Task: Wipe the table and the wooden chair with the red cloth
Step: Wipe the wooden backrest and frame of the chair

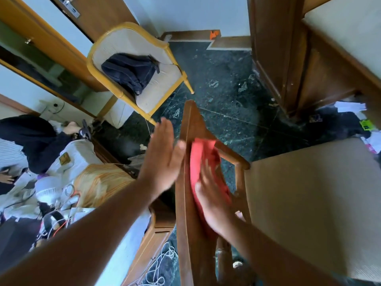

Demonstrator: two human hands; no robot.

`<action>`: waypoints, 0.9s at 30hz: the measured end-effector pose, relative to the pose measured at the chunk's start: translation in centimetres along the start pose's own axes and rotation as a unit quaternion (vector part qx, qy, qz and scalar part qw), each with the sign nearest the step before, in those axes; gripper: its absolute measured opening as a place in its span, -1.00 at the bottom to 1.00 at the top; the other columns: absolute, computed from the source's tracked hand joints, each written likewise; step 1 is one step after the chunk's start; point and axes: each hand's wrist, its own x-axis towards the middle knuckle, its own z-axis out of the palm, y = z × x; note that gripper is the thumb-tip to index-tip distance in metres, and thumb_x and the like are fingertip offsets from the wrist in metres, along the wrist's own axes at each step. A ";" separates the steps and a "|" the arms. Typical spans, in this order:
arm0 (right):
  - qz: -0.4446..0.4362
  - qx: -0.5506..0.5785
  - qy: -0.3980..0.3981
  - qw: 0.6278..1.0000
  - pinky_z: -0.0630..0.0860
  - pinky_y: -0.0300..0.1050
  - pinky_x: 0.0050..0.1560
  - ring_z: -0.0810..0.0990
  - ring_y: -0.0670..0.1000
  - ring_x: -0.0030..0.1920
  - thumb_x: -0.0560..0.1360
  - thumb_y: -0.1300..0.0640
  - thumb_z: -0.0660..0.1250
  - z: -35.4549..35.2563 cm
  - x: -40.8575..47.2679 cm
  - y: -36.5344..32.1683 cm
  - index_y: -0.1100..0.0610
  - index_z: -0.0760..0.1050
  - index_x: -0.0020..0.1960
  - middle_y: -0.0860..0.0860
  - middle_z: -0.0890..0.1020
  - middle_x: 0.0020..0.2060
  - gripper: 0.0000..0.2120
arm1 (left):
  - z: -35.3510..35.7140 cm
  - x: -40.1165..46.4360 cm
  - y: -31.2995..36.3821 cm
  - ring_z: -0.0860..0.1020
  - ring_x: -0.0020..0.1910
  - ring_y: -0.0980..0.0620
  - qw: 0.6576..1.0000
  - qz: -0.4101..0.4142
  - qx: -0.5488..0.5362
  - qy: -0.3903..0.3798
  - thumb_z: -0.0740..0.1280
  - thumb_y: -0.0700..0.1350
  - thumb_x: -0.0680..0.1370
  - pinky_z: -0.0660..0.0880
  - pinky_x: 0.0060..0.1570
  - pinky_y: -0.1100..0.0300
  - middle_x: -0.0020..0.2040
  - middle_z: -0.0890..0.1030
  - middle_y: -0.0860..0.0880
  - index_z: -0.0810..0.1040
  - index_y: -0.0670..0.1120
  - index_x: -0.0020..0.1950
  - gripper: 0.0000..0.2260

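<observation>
Palm [214, 205] flat on red cloth [201, 155]

Wooden chair [186, 182] near centre, its backrest running from near to far, its seat spreading to the right. Cloth [203, 159] against the backrest's right face under the right hand [214, 205]; left hand [162, 159] flat on the opposite, left face. Farther off and to the left, a second chair [132, 48] with a backpack [129, 72] on its seat; cluttered table [132, 234] near left.
</observation>
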 end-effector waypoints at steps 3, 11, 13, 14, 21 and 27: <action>-0.016 -0.006 -0.034 0.999 0.09 0.14 0.56 -0.04 -0.21 0.57 0.64 -0.10 -0.05 1.2 -8.1 -0.1 -0.14 -0.01 0.58 -0.33 -0.01 0.56 -0.48 | 0.2 5.9 -0.4 -0.14 0.59 -0.03 1.000 -0.015 0.022 0.002 -0.02 0.10 0.68 -0.14 0.54 0.07 0.63 -0.08 -0.13 -0.09 -0.15 0.61 -0.42; -0.037 -0.073 0.041 0.996 -0.44 -0.42 0.39 0.07 0.14 0.57 0.67 0.03 0.03 -0.5 -0.4 -3.7 0.04 0.02 0.57 0.05 0.09 0.58 -0.51 | 2.6 7.6 -1.1 -0.19 0.58 0.06 0.992 0.036 -0.113 -0.044 -0.01 0.02 0.70 -0.22 0.51 0.20 0.63 -0.16 -0.05 -0.12 -0.12 0.62 -0.45; 0.018 -0.014 0.015 1.000 -0.38 -0.16 0.52 -0.12 -0.01 0.59 0.68 -0.08 -0.01 -0.4 4.0 -3.2 -0.29 -0.15 0.50 -0.05 -0.07 0.60 -0.53 | 2.4 7.9 -1.0 -0.12 0.60 -0.02 0.989 0.050 -0.138 -0.029 0.01 0.00 0.70 -0.14 0.54 0.12 0.63 -0.09 -0.12 -0.08 -0.18 0.61 -0.46; 0.027 0.007 -0.002 1.000 -0.32 -0.09 0.55 -0.17 -0.07 0.59 0.67 -0.11 -0.03 -0.3 4.5 -3.1 -0.35 -0.18 0.48 -0.10 -0.11 0.60 -0.53 | 2.5 7.9 -1.1 -0.08 0.60 -0.05 0.988 0.054 -0.141 -0.022 0.02 -0.03 0.70 -0.10 0.55 0.10 0.63 -0.03 -0.15 -0.04 -0.20 0.60 -0.47; -0.005 0.090 -0.045 0.995 -0.08 -0.50 0.43 -0.02 -0.27 0.54 0.66 0.22 0.04 0.4 -10.9 -4.6 -0.04 -0.03 0.58 -0.27 -0.03 0.57 -0.45 | 3.2 8.5 -2.0 -0.20 0.58 0.08 0.985 0.062 -0.152 -0.045 -0.05 -0.05 0.70 -0.23 0.49 0.26 0.63 -0.19 -0.06 -0.17 -0.14 0.61 -0.47; 0.036 0.060 -0.051 0.996 -0.05 -0.50 0.42 -0.01 -0.46 0.46 0.64 -0.07 -0.05 -0.1 -7.5 -5.4 -0.26 -0.14 0.50 -0.36 -0.05 0.48 -0.52 | 3.5 8.5 -2.0 -0.17 0.60 0.04 0.986 0.059 -0.153 -0.038 -0.05 0.00 0.66 -0.20 0.51 0.22 0.63 -0.16 -0.08 -0.14 -0.14 0.61 -0.44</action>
